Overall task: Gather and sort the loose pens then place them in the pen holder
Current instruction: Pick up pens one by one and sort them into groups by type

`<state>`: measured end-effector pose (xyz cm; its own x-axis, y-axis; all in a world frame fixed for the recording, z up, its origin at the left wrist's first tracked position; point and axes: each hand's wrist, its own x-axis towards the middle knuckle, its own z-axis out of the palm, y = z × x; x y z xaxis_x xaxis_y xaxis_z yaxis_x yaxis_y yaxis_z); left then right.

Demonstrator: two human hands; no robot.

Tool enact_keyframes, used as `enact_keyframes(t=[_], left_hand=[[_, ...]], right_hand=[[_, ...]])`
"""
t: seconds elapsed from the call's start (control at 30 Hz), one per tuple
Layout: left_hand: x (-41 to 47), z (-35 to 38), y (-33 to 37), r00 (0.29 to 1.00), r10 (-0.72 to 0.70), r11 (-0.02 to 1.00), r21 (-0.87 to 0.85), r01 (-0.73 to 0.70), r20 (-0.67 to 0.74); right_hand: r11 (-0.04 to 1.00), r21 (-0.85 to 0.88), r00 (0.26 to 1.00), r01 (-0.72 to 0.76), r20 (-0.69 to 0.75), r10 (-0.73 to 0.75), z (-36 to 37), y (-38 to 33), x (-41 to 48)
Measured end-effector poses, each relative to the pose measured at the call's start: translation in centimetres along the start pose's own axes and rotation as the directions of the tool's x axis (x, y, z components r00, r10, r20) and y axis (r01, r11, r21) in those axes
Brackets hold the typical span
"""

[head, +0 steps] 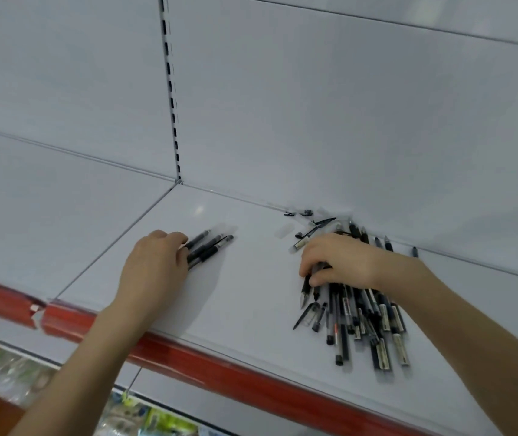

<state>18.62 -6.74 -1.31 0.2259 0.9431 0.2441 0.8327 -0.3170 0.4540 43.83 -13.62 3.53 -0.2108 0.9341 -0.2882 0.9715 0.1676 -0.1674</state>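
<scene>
1. We see a white shelf with a red strip along its front edge. It runs from the lower left to the lower right of the frame.
2. Behind the shelf stand white back panels. A slotted upright divides them in the upper centre.
3. We find the left hand at centre left, palm down on the shelf. Its fingers are curled over the near ends of a small bundle of pens, grasping it. The bundle lies flat and points toward the upper right.
4. We find the right hand at centre right, on top of the pile of pens. Its fingers and thumb are clenched round several pens at the left edge of the pile.
5. The pile of black and clear pens lies on the shelf, fanning out toward the front edge, well apart from the bundle.
6. Loose caps and more pens lie near the back panel, just above the right hand.
7. Blurred packaged goods show below the shelf at the lower left.
</scene>
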Motion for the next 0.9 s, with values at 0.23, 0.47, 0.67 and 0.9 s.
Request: enact_keyframes(t=[0.23,0.47,0.67,0.9], left_hand=[[-0.1,0.5,2.6,0.984,0.178,0.966,-0.188,-0.178,-0.022],[3.4,1.7,6.6,0.943,0.294,0.911,-0.345,-0.226,0.157],[6.4,4.1,10.7,0.908,0.354,0.897,-0.356,-0.262,0.223],[7.6,7.3,13.6,0.869,0.38,0.924,-0.168,-0.343,0.317]], right_hand=[[0.993,-0.114,0.999,0.042,0.028,-0.039,-0.4,-0.8,-0.4],[0.956,-0.231,0.965,0.181,-0.143,-0.218,1.5,-0.3,-1.1],[0.868,0.423,0.722,0.262,-0.682,0.114,1.8,-0.8,-4.9],[0.598,0.77,0.597,0.224,-0.593,0.54,1.4,-0.2,-8.3]])
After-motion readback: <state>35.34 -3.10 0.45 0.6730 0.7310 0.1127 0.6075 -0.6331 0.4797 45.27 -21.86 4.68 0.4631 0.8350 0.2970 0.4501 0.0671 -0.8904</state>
